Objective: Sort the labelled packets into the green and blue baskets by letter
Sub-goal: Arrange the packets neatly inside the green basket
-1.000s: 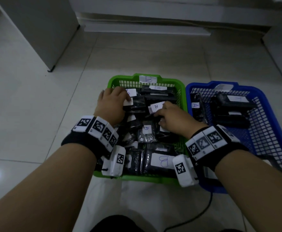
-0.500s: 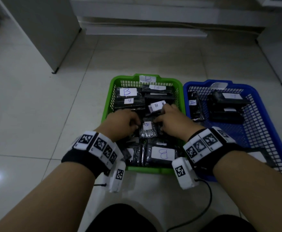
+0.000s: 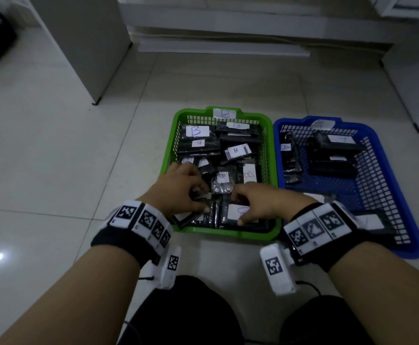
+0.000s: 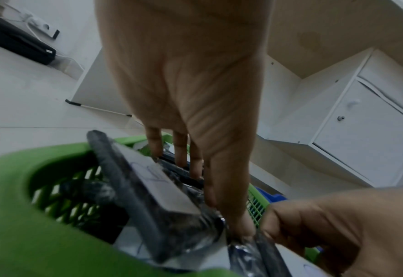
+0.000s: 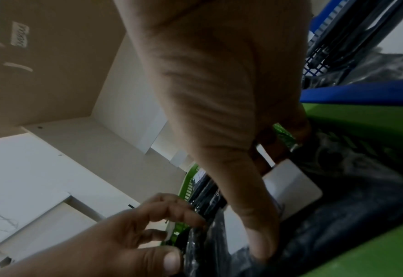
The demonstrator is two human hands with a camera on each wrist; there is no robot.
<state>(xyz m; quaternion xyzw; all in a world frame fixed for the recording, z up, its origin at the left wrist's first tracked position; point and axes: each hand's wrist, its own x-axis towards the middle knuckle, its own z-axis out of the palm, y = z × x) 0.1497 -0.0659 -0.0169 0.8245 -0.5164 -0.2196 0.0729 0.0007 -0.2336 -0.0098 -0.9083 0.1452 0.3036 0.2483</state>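
Observation:
The green basket (image 3: 225,235) is marked B and holds several black packets with white B labels (image 3: 197,131). Right beside it, the blue basket (image 3: 295,121) holds packets labelled A (image 3: 286,148). Both hands are at the near end of the green basket. My left hand (image 3: 198,202) (image 4: 214,196) pinches the plastic wrap of a black packet (image 4: 153,187) that tilts up over the near-left corner. My right hand (image 3: 243,207) (image 5: 248,187) grips a packet with a large white label (image 3: 235,211) (image 5: 290,187), thumb on the near side and fingers curled behind it.
A white cabinet (image 3: 79,46) stands at the back left. A low white shelf unit (image 3: 223,48) runs along the back, and another cabinet (image 3: 415,83) is at the right. Bare tiled floor (image 3: 54,158) lies left of the baskets. My knees (image 3: 178,314) and a black cable (image 3: 310,286) are close in front.
Both hands have drawn back from the middle and far part of the green basket to its near end. The left hand has closed on a packet there.

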